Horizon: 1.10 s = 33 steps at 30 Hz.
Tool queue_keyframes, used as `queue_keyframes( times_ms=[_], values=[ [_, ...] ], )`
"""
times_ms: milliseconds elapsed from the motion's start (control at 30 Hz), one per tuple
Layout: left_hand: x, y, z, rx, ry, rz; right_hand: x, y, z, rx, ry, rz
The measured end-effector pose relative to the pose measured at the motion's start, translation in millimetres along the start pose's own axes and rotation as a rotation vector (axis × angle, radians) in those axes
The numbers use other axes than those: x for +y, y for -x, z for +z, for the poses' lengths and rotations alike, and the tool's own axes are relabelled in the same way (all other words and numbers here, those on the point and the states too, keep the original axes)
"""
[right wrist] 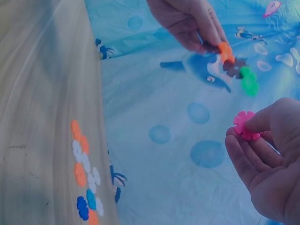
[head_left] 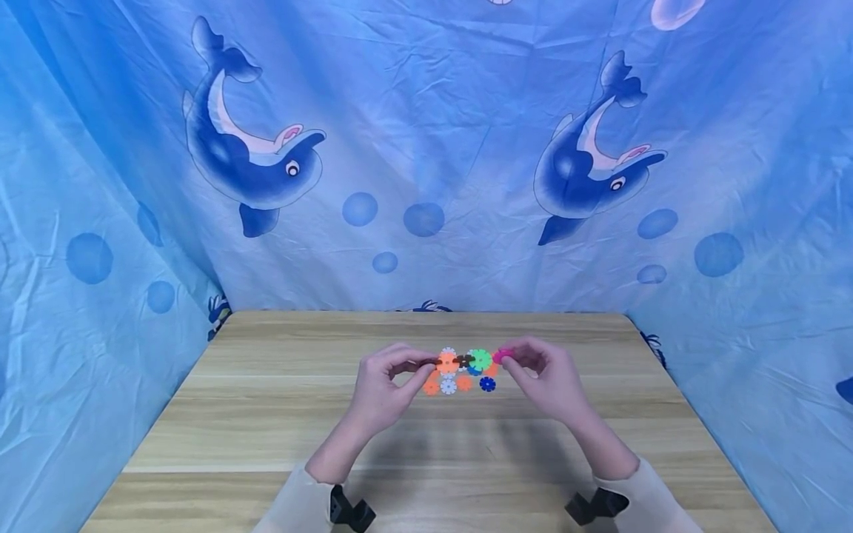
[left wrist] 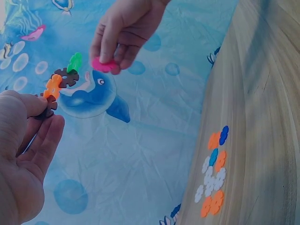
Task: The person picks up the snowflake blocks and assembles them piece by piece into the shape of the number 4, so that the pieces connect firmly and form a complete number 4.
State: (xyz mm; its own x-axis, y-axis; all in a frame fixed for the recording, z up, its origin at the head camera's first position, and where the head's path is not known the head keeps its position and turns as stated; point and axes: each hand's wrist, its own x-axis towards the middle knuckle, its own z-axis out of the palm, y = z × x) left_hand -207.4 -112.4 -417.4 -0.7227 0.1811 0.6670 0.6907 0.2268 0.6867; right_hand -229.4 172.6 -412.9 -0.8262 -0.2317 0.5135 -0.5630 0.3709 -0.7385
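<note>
Between thumb and fingers, my left hand [head_left: 392, 385] pinches a brown notched plastic disc [left wrist: 47, 108] at one end of a short chain. From there the chain runs through an orange notched disc [left wrist: 53, 86] and another brown disc [left wrist: 65, 77] to a green disc [right wrist: 249, 81] at the far end. A pink notched disc [right wrist: 244, 124] is pinched by my right hand [head_left: 549, 381], just to the right of the green one. In both wrist views a gap shows between pink and green. Both hands are held up over the table.
Loose notched discs lie on the wooden table [head_left: 266, 414] beneath the hands: several orange [left wrist: 216, 201] and white [right wrist: 86, 163], a dark blue [head_left: 488, 384] and a teal one [right wrist: 91, 199]. A blue dolphin-printed cloth [head_left: 466, 148] hangs behind and at both sides.
</note>
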Motion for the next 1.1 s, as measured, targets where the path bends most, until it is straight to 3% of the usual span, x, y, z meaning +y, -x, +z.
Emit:
queue_keyframes(
  times_ms=[467,733,1100],
  values=[
    [-3.2,0.1,2.0,0.0,-0.014,0.015,-10.8,1.1,2.2,0.006,-0.093,-0.139],
    [-1.6,0.1,2.8,-0.007,-0.011,0.004,-9.7,0.9,2.8,-0.001,-0.092,-0.214],
    [-4.5,0.8,5.9,0.004,-0.007,-0.005,-8.4,1.5,0.4,0.004,-0.055,-0.23]
  ],
)
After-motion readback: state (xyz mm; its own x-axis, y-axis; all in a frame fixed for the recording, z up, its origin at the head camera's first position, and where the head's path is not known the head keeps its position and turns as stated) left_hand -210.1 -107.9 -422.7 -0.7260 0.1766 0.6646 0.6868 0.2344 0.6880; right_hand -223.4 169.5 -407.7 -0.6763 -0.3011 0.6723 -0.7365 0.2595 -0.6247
